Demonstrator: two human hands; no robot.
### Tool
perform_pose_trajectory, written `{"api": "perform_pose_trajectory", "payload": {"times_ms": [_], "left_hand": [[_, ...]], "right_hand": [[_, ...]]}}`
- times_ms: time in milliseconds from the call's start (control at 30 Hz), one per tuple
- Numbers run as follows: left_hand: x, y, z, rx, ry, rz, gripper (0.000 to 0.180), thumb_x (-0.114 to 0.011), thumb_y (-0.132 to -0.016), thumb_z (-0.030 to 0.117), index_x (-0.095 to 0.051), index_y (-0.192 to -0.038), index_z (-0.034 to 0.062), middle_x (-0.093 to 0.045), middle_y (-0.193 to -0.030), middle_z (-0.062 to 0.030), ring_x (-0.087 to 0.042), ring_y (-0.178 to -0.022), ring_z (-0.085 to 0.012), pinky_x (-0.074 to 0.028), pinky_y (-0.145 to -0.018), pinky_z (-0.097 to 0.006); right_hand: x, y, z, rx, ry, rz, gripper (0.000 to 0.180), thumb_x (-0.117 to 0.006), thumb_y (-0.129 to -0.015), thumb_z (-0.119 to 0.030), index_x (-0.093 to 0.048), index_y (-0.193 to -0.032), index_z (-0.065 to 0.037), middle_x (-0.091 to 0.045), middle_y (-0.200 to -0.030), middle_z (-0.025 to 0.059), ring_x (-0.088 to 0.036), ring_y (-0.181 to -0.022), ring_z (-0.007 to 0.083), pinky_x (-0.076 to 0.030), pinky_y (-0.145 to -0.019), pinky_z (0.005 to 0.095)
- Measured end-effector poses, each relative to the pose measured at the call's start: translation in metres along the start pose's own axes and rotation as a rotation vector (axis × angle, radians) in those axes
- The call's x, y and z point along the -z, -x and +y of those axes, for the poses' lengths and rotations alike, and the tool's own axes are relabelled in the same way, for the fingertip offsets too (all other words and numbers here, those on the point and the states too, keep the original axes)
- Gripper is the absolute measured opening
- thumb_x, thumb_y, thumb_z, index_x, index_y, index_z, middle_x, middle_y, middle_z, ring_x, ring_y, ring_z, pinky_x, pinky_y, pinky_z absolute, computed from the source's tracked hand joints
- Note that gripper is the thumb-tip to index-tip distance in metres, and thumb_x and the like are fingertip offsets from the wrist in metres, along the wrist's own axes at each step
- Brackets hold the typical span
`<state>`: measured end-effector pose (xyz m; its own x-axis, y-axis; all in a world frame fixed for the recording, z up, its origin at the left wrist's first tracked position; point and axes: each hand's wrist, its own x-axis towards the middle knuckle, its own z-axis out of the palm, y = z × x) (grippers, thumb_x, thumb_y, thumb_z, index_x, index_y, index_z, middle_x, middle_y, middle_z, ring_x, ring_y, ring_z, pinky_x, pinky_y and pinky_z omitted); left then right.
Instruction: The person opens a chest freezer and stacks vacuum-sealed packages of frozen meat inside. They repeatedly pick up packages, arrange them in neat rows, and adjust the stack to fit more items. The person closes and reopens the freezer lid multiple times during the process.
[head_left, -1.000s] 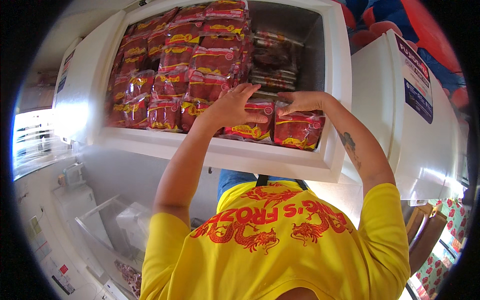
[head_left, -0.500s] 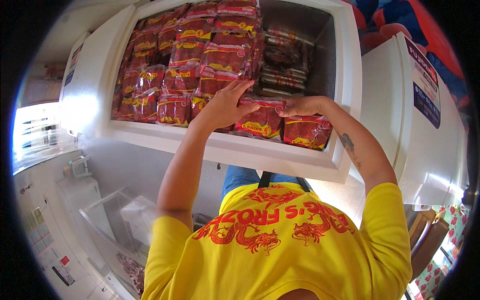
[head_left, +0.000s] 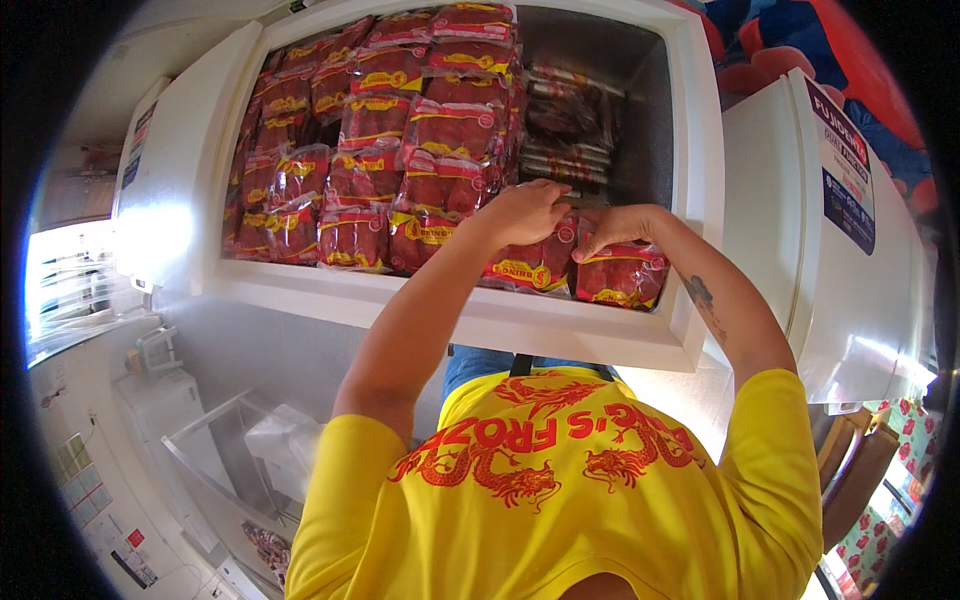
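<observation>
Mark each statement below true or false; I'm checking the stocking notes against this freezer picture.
1. Both hands reach into an open chest freezer. True.
2. The freezer is empty. False: rows of red meat packs fill much of it.
3. The left hand rests on a red pack. True.
4. The right hand holds a bottle. False: it rests above another red pack.
5. The shirt is blue. False: yellow.

The chest freezer (head_left: 690, 180) has smooth white enamelled walls with a soft gloss that catches the light. The packets (head_left: 450, 140) inside are clear glossy plastic film, wrinkled and shiny, with red and yellow printed bands. The darker packs (head_left: 565, 120) at the back look equally slick. The yellow shirt (head_left: 560, 500) is matt knitted cloth with flat red print.
</observation>
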<state>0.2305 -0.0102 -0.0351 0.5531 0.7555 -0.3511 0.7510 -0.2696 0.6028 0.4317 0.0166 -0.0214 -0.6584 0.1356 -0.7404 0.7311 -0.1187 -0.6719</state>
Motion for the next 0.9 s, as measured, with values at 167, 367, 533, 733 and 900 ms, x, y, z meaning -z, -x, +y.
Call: {"api": "perform_pose_trajectory", "payload": {"times_ms": [167,367,533,733,900], "left_hand": [[-0.016,-0.035,-0.003,0.046,-0.055,-0.496,0.042,-0.042,-0.096,0.029,-0.059,-0.126,0.0052,-0.056,-0.132,-0.0181,-0.053,-0.122,-0.0343,-0.044,-0.099,-0.043],[-0.002,-0.029,0.012,0.218,0.082,-0.564,0.041,-0.042,-0.092,0.026,-0.064,-0.121,0.0071,-0.056,-0.131,-0.0185,-0.054,-0.121,-0.0343,-0.042,-0.1,-0.043],[-0.008,-0.061,-0.006,0.095,-0.001,-0.631,0.044,-0.041,-0.095,0.032,-0.063,-0.12,0.0025,-0.055,-0.132,-0.0199,-0.054,-0.121,-0.0349,-0.041,-0.101,-0.044],[-0.103,-0.114,-0.037,-0.154,0.303,-0.495,0.049,-0.04,-0.098,0.039,-0.056,-0.13,0.005,-0.052,-0.138,-0.0181,-0.053,-0.123,-0.0329,-0.042,-0.101,-0.044],[-0.084,-0.103,-0.026,-0.114,0.272,-0.777,0.052,-0.048,-0.092,0.045,-0.057,-0.129,0.0105,-0.054,-0.136,-0.0171,-0.053,-0.124,-0.0298,-0.044,-0.099,-0.041]], "right_hand": [[-0.016,0.02,0.015,0.069,0.265,0.417,0.104,-0.086,-0.06,-0.051,-0.038,-0.139,-0.003,-0.029,-0.146,0.0175,-0.033,-0.135,0.0318,-0.032,-0.111,0.039],[-0.031,0.048,0.014,-0.062,0.479,0.411,0.102,-0.089,-0.049,-0.049,-0.049,-0.126,0.004,-0.054,-0.121,0.0215,-0.049,-0.119,0.038,-0.039,-0.103,0.0418],[-0.017,0.041,-0.01,-0.109,0.495,0.229,0.094,-0.089,-0.048,-0.047,-0.055,-0.12,0.003,-0.061,-0.115,0.0219,-0.059,-0.106,0.0372,-0.047,-0.092,0.0428],[-0.003,0.034,-0.007,-0.117,0.455,0.162,0.09,-0.09,-0.048,-0.039,-0.054,-0.119,0.003,-0.064,-0.108,0.0246,-0.063,-0.1,0.0365,-0.05,-0.089,0.0421],[0.067,0.045,0.021,-0.065,-0.08,0.03,0.081,-0.085,-0.053,-0.02,-0.052,-0.124,-0.001,-0.066,-0.106,0.0156,-0.065,-0.095,0.0262,-0.053,-0.086,0.0377]]}}
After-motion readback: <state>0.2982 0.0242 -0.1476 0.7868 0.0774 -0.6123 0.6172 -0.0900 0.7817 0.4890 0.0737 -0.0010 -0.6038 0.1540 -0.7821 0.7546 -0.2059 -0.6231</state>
